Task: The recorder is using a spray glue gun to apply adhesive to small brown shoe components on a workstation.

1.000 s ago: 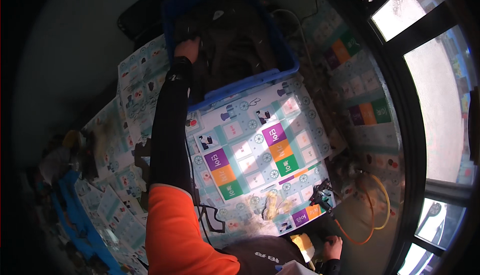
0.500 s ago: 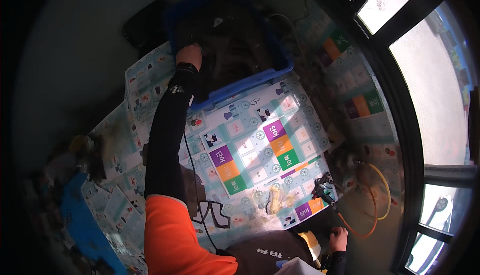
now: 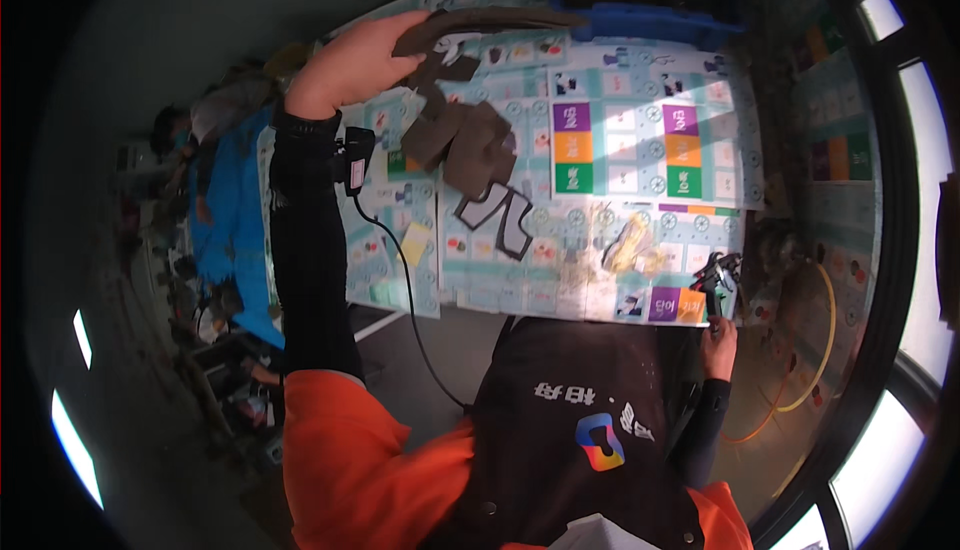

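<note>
- Nearest: my dark apron, orange sleeves to either side of it.
- Right hand: at the near edge of the table, fingers curled in at the lower end of a black tool. Contact seems likely; cannot tell how far the fingers are closed, or whether they hold it.
- Yellow hose loops to the right of the tool, beside the table.
- Black cord runs from near my apron up to a small black box at my left forearm.
- Pale yellow clump on the printed sheets covering the table, left of the tool.
- Brown pieces, loosely heaped, farther up on the sheets, below my left hand.
- Left hand: closed, pinching one end of a long brown strip. The strip is over the far part of the table, its free end pointing right.
- Farthest: blue bin, its near rim just beside that free end in view; contact uncertain.
</note>
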